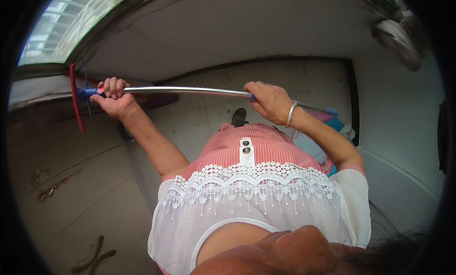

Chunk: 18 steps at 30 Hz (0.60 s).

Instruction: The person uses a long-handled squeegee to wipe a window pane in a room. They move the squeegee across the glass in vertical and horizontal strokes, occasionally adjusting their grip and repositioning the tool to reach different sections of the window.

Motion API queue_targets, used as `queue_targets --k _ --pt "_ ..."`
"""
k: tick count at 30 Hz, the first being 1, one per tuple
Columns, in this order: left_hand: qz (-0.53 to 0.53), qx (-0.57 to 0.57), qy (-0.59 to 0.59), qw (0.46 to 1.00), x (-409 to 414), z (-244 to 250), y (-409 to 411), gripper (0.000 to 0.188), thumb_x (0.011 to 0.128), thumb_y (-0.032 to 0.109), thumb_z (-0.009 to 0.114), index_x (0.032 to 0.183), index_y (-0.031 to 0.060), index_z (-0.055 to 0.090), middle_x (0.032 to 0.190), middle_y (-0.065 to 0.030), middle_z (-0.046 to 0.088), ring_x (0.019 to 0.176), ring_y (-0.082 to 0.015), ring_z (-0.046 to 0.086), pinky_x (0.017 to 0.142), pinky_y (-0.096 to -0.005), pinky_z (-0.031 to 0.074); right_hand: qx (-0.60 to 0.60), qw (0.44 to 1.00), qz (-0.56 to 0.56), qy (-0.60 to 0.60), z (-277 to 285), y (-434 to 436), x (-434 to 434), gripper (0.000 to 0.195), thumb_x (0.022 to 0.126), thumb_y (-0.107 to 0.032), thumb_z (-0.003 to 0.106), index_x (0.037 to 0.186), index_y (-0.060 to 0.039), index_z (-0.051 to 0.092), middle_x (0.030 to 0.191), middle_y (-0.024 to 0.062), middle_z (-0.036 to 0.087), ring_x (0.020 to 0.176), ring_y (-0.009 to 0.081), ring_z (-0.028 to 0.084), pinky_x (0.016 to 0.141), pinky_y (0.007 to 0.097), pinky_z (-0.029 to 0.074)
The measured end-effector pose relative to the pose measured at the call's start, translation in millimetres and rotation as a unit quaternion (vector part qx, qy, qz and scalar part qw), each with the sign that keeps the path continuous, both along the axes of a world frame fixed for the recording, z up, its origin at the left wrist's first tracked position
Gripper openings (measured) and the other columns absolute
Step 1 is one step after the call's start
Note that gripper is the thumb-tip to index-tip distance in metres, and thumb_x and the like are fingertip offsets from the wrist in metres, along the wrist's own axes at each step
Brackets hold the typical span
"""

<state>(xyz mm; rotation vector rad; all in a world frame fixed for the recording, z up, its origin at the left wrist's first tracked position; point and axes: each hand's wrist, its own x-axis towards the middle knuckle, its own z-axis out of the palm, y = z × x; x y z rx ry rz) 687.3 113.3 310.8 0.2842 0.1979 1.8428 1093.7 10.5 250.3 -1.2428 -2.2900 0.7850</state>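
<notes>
A shiny metal pole (185,90) runs crosswise in front of my chest, held between both hands. My left hand (117,97) is closed round its left end, close to a blue plastic fitting (85,93) that joins a red bar seen edge-on (75,100) and a thin blue piece. What kind of tool head this is I cannot tell. At the pole's other end my right hand (269,100), with a silver bangle on the wrist, grips beside a blue collar. A thinner rod with a blue tip, slightly blurred, shows beyond the right wrist.
A barred window (71,25) is at the upper left. Brown cabinet doors with curved handles (51,189) stand at the left. A purple object (162,101) lies behind the pole. Coloured cloths or bags (310,145) are on the tiled floor at the right, near the white wall.
</notes>
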Motion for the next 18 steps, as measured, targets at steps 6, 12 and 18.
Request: queue_targets --k 6,12,18 --pt "-0.106 0.051 -0.020 0.993 9 12 0 0.074 0.090 0.074 0.029 0.077 0.0040 0.048 0.052 0.0013 0.033 0.041 -0.0090 0.027 0.037 -0.0236 0.021 -0.523 0.829 0.123 0.154 -1 -3 13 0.033 0.090 -0.037 0.066 0.082 -0.0085 0.052 0.058 -0.0040 0.039 0.051 0.0098 0.041 0.045 0.0276 0.035" --pt "0.036 0.077 -0.100 0.991 -71 17 -4 0.071 0.087 0.078 0.031 0.070 0.0108 0.045 0.048 0.0049 0.029 0.039 -0.0077 0.025 0.039 -0.0249 0.018 -0.688 0.665 0.024 0.290 -2 -33 50 0.029 0.092 -0.034 0.065 0.081 -0.0125 0.050 0.059 -0.0064 0.036 0.049 0.0021 0.033 0.042 0.0194 0.023" --pt "-0.040 -0.055 -0.054 0.996 -25 -16 -25 0.068 0.090 0.073 0.033 0.077 0.0087 0.051 0.059 0.0005 0.036 0.049 -0.0127 0.034 0.046 -0.0266 0.031 -0.603 0.750 -0.033 0.269 14 -47 58 0.032 0.101 -0.034 0.049 0.079 -0.0111 0.045 0.062 -0.0047 0.037 0.050 0.0046 0.033 0.042 0.0226 0.025"
